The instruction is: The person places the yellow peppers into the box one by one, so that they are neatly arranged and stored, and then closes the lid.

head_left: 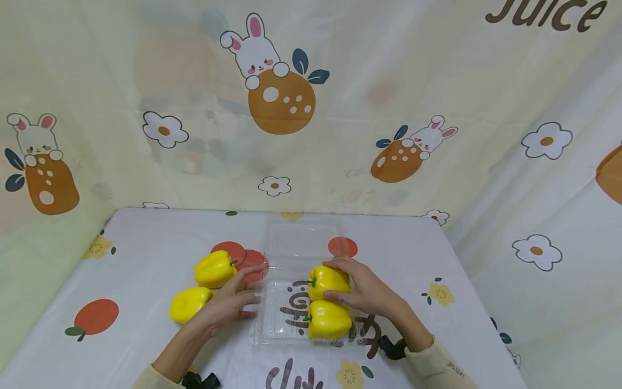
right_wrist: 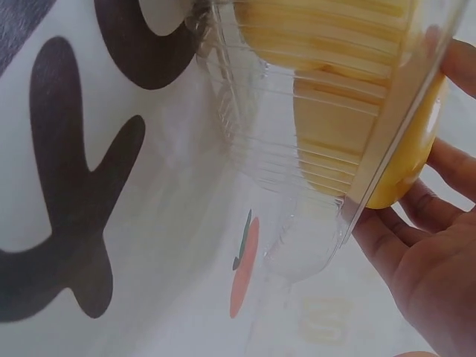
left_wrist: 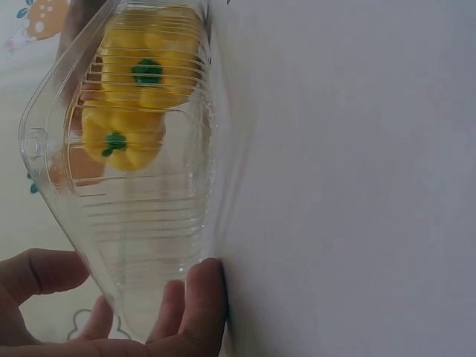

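Note:
A clear plastic clamshell box (head_left: 274, 319) lies with its lid (head_left: 298, 237) folded back on the far side. In its right half are two yellow bell peppers, one farther back (head_left: 323, 281) and one nearer (head_left: 329, 321), stems facing left. My right hand (head_left: 369, 289) grips the farther pepper, thumb on the near side and fingers on the far side. At the box's left edge is my left hand (head_left: 230, 305), its fingers spread beside the wall; whether they touch is hard to tell. Left of that hand lie two more yellow bell peppers, one farther (head_left: 214, 269) and one nearer (head_left: 188, 304).
A white patterned cloth covers the table (head_left: 160, 259). A printed curtain (head_left: 340, 162) hangs behind the table and along its sides. Black straps show at the left wrist (head_left: 200, 381) and right wrist (head_left: 391, 347).

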`<state>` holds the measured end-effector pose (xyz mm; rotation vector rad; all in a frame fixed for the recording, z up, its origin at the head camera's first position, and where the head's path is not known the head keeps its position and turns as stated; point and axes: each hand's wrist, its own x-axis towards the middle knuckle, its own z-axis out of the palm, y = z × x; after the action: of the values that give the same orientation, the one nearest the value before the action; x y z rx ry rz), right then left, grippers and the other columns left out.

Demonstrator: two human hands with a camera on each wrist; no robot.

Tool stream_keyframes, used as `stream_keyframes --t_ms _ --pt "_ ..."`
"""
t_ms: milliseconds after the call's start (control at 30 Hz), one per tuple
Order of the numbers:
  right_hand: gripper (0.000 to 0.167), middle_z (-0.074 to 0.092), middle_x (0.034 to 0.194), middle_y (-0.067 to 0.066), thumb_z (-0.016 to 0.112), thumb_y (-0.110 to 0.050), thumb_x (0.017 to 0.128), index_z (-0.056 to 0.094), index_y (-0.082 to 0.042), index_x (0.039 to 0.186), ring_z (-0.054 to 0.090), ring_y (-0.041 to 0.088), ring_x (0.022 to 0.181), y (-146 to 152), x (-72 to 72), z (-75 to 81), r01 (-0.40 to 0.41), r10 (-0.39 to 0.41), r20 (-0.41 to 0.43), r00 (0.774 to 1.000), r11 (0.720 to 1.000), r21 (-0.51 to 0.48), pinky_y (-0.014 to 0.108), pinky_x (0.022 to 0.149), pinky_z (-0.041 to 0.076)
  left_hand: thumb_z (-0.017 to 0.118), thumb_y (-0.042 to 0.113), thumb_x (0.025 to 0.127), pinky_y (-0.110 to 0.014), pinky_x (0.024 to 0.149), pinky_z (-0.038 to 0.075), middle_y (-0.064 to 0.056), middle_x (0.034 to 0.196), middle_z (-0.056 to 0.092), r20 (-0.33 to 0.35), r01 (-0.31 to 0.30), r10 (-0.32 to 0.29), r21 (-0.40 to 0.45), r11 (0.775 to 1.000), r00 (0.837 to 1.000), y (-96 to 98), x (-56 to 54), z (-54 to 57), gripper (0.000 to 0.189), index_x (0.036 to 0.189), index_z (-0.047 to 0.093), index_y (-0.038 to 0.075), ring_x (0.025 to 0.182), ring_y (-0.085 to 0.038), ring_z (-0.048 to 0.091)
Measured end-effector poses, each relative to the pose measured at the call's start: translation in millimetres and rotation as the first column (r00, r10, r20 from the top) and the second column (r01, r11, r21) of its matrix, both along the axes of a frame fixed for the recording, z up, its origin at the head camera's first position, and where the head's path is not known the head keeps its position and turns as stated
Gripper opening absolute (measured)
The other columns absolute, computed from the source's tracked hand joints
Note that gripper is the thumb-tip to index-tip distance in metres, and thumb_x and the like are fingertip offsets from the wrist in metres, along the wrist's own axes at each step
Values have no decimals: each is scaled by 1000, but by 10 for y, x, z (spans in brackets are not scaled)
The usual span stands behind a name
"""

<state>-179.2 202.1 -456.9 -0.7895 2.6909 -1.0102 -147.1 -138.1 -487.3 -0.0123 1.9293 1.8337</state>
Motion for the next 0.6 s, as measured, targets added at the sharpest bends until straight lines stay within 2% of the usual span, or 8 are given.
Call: stream_keyframes --t_ms 200,600 --pt "68 61 150 8 84 -39 91 60 -9 147 58 32 140 -20 -3 10 -25 25 -17 1000 1000 13 54 117 50 60 7 102 -41 90 62 -27 159 42 4 -6 6 0 1000 1000 -2 -2 -5 64 160 41 27 114 -32 59" --pt "68 58 154 12 83 -39 92 60 -9 148 57 33 141 -32 9 -16 -8 10 -33 999 999 44 53 117 50 60 7 102 -41 91 62 -26 160 42 11 -3 3 3 1000 1000 3 -8 -10 64 160 41 26 115 -32 59"
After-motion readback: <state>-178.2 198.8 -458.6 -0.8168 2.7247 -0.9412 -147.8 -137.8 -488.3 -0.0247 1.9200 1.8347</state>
